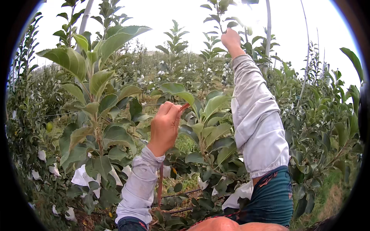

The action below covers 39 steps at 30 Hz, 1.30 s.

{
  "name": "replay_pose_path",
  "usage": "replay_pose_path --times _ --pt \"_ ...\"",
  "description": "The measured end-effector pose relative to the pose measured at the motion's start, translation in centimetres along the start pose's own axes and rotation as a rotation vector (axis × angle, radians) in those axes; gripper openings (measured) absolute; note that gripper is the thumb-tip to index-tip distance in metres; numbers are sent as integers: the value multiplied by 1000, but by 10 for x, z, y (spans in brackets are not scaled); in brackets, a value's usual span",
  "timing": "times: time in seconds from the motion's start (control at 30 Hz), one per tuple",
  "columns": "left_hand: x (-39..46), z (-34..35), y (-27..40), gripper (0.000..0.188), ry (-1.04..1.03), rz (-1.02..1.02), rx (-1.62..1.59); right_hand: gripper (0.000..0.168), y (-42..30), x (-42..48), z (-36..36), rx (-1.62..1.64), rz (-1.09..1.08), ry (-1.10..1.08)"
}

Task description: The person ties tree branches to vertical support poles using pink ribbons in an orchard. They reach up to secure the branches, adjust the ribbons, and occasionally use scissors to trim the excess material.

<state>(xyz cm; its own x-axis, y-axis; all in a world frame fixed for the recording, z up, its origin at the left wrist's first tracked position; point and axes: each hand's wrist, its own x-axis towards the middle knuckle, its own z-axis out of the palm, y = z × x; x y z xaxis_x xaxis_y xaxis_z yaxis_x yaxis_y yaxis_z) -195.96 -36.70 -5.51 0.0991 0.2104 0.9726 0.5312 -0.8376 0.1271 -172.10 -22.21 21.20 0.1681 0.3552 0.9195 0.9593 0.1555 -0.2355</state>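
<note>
My left hand (165, 127) is raised before me, thumb and fingers pinched on a reddish-brown tie strip (160, 186). A short end of the strip sticks out towards a leafy shoot (206, 130) at its right, and the long end hangs below my wrist. High up, my right hand (231, 40) reaches out at arm's length, its fingers closed on the stem of a thin upright shoot (220, 17); the fingertips are partly hidden. A large-leaved shoot, apparently of an apple tree (96, 115), stands left of my left hand.
White fruit bags (83, 176) hang low among the leaves, another bag (238, 196) below my right arm. Poles (268, 29) and a thin wire (52, 115) run among the trees. Dark hoses (180, 210) cross near the ground. Dense foliage (306, 138) fills the right side.
</note>
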Motion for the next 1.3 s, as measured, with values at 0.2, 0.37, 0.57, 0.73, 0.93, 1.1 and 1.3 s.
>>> replay_pose_path --times 0.2,0.37,0.57,0.73,0.93,1.1,1.3 --pt "35 29 -35 10 -20 23 339 48 14 43 30 302 -68 -39" --pt "29 30 -29 9 -110 -15 474 49 -6 33 17 690 37 -233" --pt "30 26 -21 10 -174 -88 406 28 -9 31 -8 1064 139 -407" --pt "27 31 -27 8 -128 -19 453 29 -8 30 -34 1069 -23 -411" --pt "24 32 -32 9 -119 -33 413 29 -9 36 -52 1045 -108 -406" --pt "33 29 -30 15 -25 -138 296 29 -24 36 -40 919 -188 -320" --pt "92 24 -28 22 146 -220 3 27 -28 30 -40 838 -156 -331"
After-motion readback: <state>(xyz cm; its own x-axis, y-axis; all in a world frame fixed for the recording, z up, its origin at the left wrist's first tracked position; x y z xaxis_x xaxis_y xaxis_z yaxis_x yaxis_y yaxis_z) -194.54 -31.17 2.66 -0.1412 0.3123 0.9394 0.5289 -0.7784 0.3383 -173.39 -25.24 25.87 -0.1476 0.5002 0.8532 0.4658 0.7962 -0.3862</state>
